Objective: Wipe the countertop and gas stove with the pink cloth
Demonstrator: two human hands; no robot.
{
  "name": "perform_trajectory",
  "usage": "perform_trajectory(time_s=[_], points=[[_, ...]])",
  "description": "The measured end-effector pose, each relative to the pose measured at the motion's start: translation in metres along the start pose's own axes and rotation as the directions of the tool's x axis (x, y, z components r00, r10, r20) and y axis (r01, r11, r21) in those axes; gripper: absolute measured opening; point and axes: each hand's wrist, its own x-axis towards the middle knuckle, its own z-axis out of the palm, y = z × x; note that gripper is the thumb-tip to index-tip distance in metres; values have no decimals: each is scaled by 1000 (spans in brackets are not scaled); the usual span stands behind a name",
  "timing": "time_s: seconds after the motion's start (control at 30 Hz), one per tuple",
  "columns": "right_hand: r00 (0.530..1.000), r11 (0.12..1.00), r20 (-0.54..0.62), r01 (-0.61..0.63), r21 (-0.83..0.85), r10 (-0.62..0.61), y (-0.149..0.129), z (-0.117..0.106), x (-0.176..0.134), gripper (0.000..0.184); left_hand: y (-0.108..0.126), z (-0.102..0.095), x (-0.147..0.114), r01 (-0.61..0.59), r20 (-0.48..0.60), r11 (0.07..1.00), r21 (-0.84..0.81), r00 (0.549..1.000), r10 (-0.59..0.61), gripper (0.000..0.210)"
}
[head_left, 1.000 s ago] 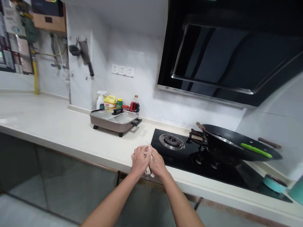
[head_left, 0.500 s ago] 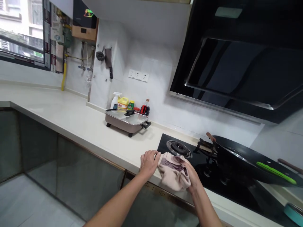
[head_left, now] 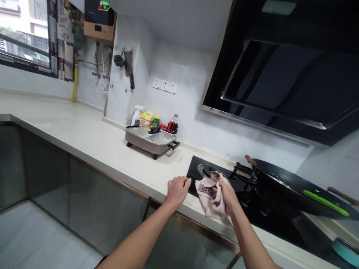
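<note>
My right hand (head_left: 228, 192) is closed on a pale pinkish cloth (head_left: 210, 203) with a dark lettered patch, bunched near its top and hanging down over the front left part of the black gas stove (head_left: 193, 173). Part of the left burner (head_left: 206, 170) is hidden behind the cloth. To the left, my left hand (head_left: 178, 190) rests at the front edge of the pale countertop (head_left: 157, 179), beside the stove's corner. Its fingers are slightly bent and no cloth shows in them.
A lidded electric pan (head_left: 148, 144) stands on the counter, with bottles (head_left: 172, 125) behind it. On the stove's right sits a large black wok (head_left: 280, 186), a green-handled utensil (head_left: 325, 203) lying across it. A teal pan (head_left: 346, 252) is at lower right. The range hood (head_left: 280, 78) overhangs.
The cloth has moved slightly right and up with my right hand and now hangs longer. My left hand, earlier against the cloth, is now apart from it. The view has shifted slightly.
</note>
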Motion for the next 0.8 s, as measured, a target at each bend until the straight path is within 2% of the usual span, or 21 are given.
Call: perform_trajectory(time_s=[0.03, 0.1, 0.17, 0.2, 0.27, 0.33, 0.4, 0.43, 0.53, 0.6, 0.67, 0.73, 0.8], points=[[990, 979, 119, 90, -183, -69, 3, 5, -8, 54, 0, 0, 0, -3, 2, 1000, -1, 1000, 3, 35], [925, 827, 361, 295, -479, -120, 6, 15, -21, 59, 1, -2, 0, -7, 10, 1000, -3, 1000, 7, 35], [870, 701, 487, 397, -593, -80, 4, 19, -28, 62, 3, -4, -1, -2, 15, 1000, -3, 1000, 2, 35], [867, 699, 495, 391, -599, -61, 2, 18, -27, 63, 4, -5, -2, 1, 17, 1000, -3, 1000, -1, 34], [902, 777, 426, 318, -543, -71, -3, 8, -22, 66, 4, -6, -2, 5, 19, 1000, -8, 1000, -4, 34], [950, 844, 280, 260, -469, -137, -5, -12, -16, 66, 4, -6, -2, 2, 28, 1000, -16, 1000, -1, 33], [967, 854, 159, 251, -457, -199, -1, -36, -15, 61, 2, -6, -1, -10, 36, 1000, -17, 999, 10, 31], [966, 842, 135, 260, -473, -223, 3, -49, -16, 57, 1, -6, -1, -17, 37, 1000, -12, 999, 17, 30], [947, 741, 181, 321, -589, -266, 20, -86, -28, 48, 4, -8, -4, -52, 29, 998, 24, 998, 51, 27], [920, 624, 240, 388, -678, -311, 33, -110, -35, 44, 14, -7, -9, -118, 13, 992, 41, 993, 118, 27], [884, 511, 246, 436, -741, -399, 44, -133, -41, 45, 30, -2, -16, -216, 34, 976, 38, 976, 215, 34], [841, 428, 170, 423, -799, -514, 52, -156, -44, 48, 50, 10, -21, -279, 164, 960, 31, 949, 270, 47], [806, 367, 62, 335, -867, -589, 58, -178, -46, 50, 69, 25, -22, -263, 372, 963, 52, 900, 226, 67]])
